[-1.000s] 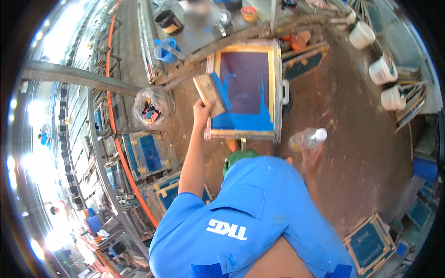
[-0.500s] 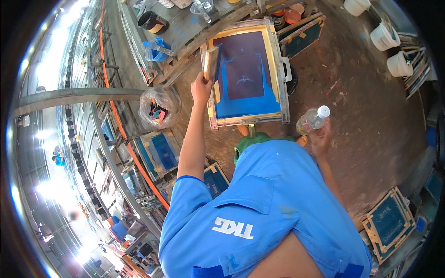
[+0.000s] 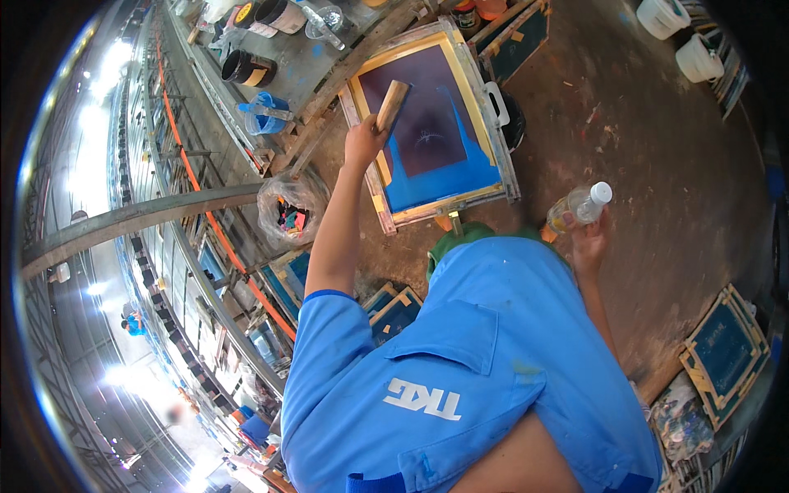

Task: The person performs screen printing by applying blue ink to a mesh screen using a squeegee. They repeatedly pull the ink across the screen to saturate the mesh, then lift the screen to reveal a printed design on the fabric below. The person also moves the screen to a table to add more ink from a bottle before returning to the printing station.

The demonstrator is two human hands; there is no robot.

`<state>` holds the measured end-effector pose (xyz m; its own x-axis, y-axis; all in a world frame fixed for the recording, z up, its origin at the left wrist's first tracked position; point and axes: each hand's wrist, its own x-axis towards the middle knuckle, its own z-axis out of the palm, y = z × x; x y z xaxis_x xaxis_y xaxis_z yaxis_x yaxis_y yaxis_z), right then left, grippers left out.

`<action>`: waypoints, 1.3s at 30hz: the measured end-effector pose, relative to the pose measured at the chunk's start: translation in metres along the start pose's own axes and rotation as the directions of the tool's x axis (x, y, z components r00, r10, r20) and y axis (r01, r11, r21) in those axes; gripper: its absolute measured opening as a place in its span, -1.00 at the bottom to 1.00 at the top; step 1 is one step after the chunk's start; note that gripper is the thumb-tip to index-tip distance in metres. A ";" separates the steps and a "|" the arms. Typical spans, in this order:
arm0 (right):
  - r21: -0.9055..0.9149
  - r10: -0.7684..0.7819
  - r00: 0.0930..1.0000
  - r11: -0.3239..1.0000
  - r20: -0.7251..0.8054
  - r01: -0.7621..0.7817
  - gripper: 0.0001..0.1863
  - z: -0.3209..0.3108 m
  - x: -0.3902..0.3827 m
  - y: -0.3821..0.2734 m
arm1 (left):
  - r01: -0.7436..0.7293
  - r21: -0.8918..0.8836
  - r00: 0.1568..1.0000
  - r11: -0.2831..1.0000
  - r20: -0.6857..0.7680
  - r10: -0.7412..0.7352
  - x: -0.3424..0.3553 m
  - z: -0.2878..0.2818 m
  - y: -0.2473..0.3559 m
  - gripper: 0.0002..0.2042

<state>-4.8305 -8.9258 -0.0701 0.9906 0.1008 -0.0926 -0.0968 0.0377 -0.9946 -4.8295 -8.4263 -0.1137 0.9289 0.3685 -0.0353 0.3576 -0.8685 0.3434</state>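
Observation:
My left hand (image 3: 364,141) grips a wooden squeegee (image 3: 392,103) and holds it against the mesh of a wood-framed printing screen (image 3: 434,212) lying flat on the floor, smeared with blue ink. The squeegee sits near the screen's upper left part. My right hand (image 3: 590,243) holds a clear plastic bottle (image 3: 578,207) with a white cap, off to the right of the screen above the brown floor. My blue shirt fills the lower middle of the view.
A bench (image 3: 288,57) with black ink pots and a blue jug runs along the top left. A plastic bag of scraps (image 3: 289,215) sits left of the screen. White buckets (image 3: 682,37) stand top right. More framed screens (image 3: 723,349) lie at right and below my arm.
The view has shifted so the screen sits higher. My left hand has drawn the squeegee from the screen's left edge onto the mesh. The bottle stays in my right hand.

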 end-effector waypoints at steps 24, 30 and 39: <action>-0.150 -0.025 0.973 0.987 0.231 0.061 -0.26 0.013 0.010 -0.029 | 0.324 -0.417 0.890 0.849 -0.169 -0.423 -0.115 0.064 0.068 -0.74; -0.144 -0.081 0.977 0.983 0.198 0.111 -0.20 0.009 0.008 -0.030 | 0.366 -0.223 0.883 0.903 -0.224 -0.413 -0.138 0.066 0.073 -0.71; -0.225 -0.142 0.959 0.954 0.244 0.198 -0.22 0.006 0.019 -0.023 | 0.183 -0.644 0.918 0.743 -0.157 -0.363 -0.093 0.114 0.175 -0.69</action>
<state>-4.8099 -8.9184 -0.0488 0.9404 0.3341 0.0635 0.1257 -0.1677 -0.9778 -4.8426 -8.6501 -0.1572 0.7083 0.7058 -0.0097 0.3741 -0.3637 0.8531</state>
